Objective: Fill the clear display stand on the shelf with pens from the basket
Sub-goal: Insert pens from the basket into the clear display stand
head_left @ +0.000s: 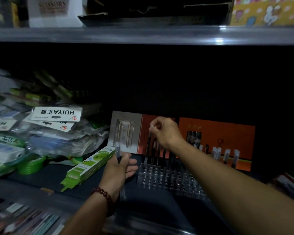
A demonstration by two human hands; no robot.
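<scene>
A pen is being pinched at its top by the right hand and lowered into the back row of the clear display stand on the shelf, while another pen is being gripped in the closed left hand. Only a few pens are judged to be standing at the back, most holes being left unfilled. The basket is not being shown, and exact counts are being obscured by dimness and blur.

stationery shop, shelves, packaged goods, pen boxes

Dim shelf bay, grey upper shelf
</scene>
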